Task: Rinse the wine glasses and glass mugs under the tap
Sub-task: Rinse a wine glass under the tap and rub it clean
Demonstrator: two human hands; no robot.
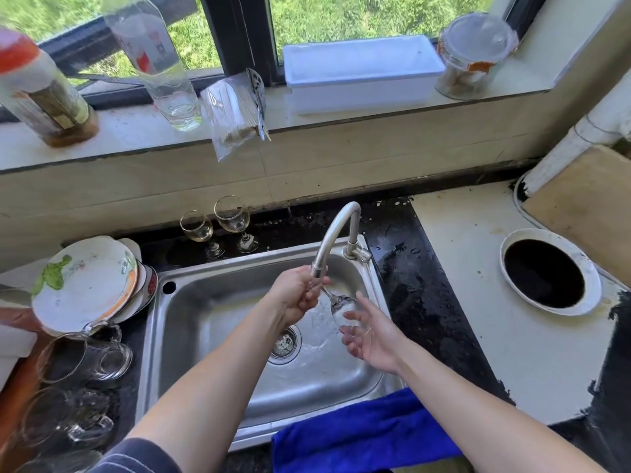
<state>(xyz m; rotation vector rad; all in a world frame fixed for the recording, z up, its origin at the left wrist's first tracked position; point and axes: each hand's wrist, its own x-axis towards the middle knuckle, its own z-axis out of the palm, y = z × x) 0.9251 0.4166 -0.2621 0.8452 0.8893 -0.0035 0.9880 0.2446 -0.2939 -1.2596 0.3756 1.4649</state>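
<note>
Looking down from the head cam at a steel sink (211, 339) set in a dark countertop, w/ a curved metal tap (336, 233) at its back edge, spout reaching over the basin. Water shows on the basin floor around the drain (285, 343).

Both bare hands are over the basin. The left hand (297, 295) is closed around the foot/stem end of a wine glass (341, 307), right under the spout. The glass is tilted, foot up toward the tap, bowl lower and to the right. The right hand (370, 336) is just beside the bowl, fingers (355, 315) spread apart and loosely curled; they touch or nearly touch the bowl, can't tell which.

Behind the sink, left of the tap, two more wine glasses (218, 223) stand upright on the counter, close together, near the wall.

Left of the sink: a tilted stack of plates (88, 281), and in front of it several glass mugs (85, 360) lying on their sides on the counter.

A blue cloth (365, 435) hangs over the sink's front edge, btwn the forearms.

On the window sill above: a red-capped bottle (41, 90), a clear bottle (157, 59), a plastic bag (235, 110), a white box (362, 70) and a lidded jar (474, 56). Right of the sink, a round hole (546, 273) is cut into a pale counter.
</note>
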